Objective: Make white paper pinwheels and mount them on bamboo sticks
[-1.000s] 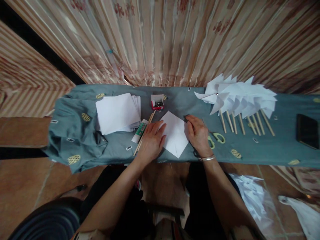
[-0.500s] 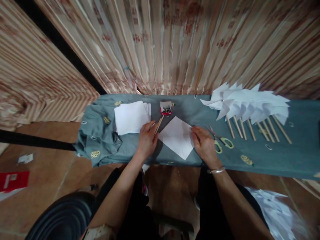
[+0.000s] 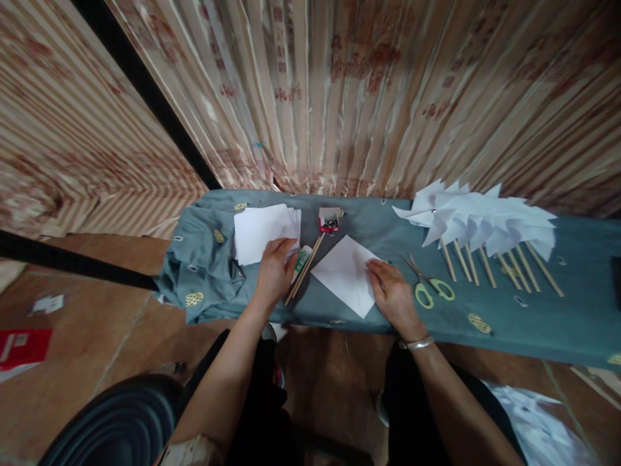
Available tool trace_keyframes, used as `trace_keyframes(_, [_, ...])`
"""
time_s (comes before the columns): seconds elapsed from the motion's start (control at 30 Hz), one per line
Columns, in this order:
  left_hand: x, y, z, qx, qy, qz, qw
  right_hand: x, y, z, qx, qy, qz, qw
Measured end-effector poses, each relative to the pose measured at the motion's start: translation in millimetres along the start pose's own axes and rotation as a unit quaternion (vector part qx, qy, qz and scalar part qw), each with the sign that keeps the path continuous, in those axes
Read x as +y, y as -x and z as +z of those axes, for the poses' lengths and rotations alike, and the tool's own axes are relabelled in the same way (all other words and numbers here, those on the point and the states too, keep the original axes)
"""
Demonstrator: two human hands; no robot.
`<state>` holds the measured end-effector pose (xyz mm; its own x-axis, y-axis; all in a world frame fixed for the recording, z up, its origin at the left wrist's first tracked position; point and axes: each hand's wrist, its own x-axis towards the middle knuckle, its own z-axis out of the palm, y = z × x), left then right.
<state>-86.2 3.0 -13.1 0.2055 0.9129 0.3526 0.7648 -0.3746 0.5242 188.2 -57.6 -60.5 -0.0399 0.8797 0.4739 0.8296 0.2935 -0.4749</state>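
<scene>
Teal cloth (image 3: 509, 310) with yellow motifs, white paper square (image 3: 345, 275), green-handled scissors (image 3: 429, 288), striped beige-red curtain (image 3: 339, 90)

Looks like a home room turned craft corner: a low bench draped in grey-green patterned cloth (image 3: 533, 317), striped floral curtains (image 3: 369, 97) hanging right behind it, terracotta floor tiles (image 3: 97, 349) beneath, white paper pinwheels on wooden sticks (image 3: 478, 217) along its right end

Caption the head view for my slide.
Left hand touches the paper stack; right hand rests on a white sheet beside scissors.
</scene>
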Motion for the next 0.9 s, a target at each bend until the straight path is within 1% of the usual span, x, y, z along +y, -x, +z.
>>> trace_keyframes(0.1, [0.4, 4.9, -4.1, -0.088, -0.024, -0.031, 0.995, -0.9, 1.3, 2.1, -0.004, -0.003, 0.000, 1.000])
trace_keyframes(0.17, [1.5, 9.5, -4.0, -0.135, -0.055, -0.031, 0.989, -1.7, 1.7, 3.4, -0.006, -0.007, 0.002, 1.000])
trace_keyframes(0.23, [1.6, 13.7, -2.7, -0.147, -0.081, -0.024, 0.986, -2.5, 2.0, 4.7, -0.008, -0.008, 0.005, 1.000])
trace_keyframes(0.33, [-2.2, 17.0, -0.8, -0.132, -0.073, -0.024, 0.988, -4.0, 2.3, 5.8, -0.004, -0.013, 0.007, 1.000])
trace_keyframes(0.4, [-6.7, 16.8, -0.5, -0.111, -0.032, -0.034, 0.993, -5.7, 2.4, 5.5, 0.000, -0.023, 0.010, 1.000])
trace_keyframes(0.5, [-10.5, 14.9, 0.4, -0.072, 0.092, -0.076, 0.990, -11.7, 1.3, 3.5, 0.005, -0.049, 0.024, 0.998])
trace_keyframes(0.57, [-7.2, 14.1, 2.9, -0.065, 0.191, -0.111, 0.973, -19.7, -0.7, 1.8, 0.006, -0.090, 0.051, 0.995])
trace_keyframes(0.63, [1.9, 14.6, 7.3, -0.079, 0.278, -0.134, 0.948, -31.4, -3.5, 0.6, -0.002, -0.168, 0.106, 0.980])
trace_keyframes(0.67, [8.2, 15.4, 10.0, -0.091, 0.315, -0.139, 0.934, -38.0, -5.1, 0.4, -0.008, -0.227, 0.147, 0.963])
trace_keyframes(0.7, [15.1, 16.3, 12.7, -0.104, 0.349, -0.141, 0.920, -44.8, -6.5, 0.4, -0.026, -0.302, 0.190, 0.934])
trace_keyframes(0.77, [29.2, 18.4, 17.8, -0.140, 0.397, -0.131, 0.898, -56.9, -9.1, 1.2, -0.069, -0.455, 0.247, 0.853])
trace_keyframes(0.8, [35.5, 19.3, 19.9, -0.151, 0.411, -0.120, 0.891, -61.6, -10.0, 1.8, -0.074, -0.510, 0.272, 0.813])
trace_keyframes(0.87, [45.3, 20.5, 22.9, -0.161, 0.426, -0.100, 0.885, -67.5, -11.5, 2.8, -0.074, -0.583, 0.318, 0.744])
trace_keyframes(0.9, [48.6, 20.9, 24.0, -0.157, 0.428, -0.093, 0.885, -68.9, -12.0, 3.0, -0.071, -0.605, 0.338, 0.717])
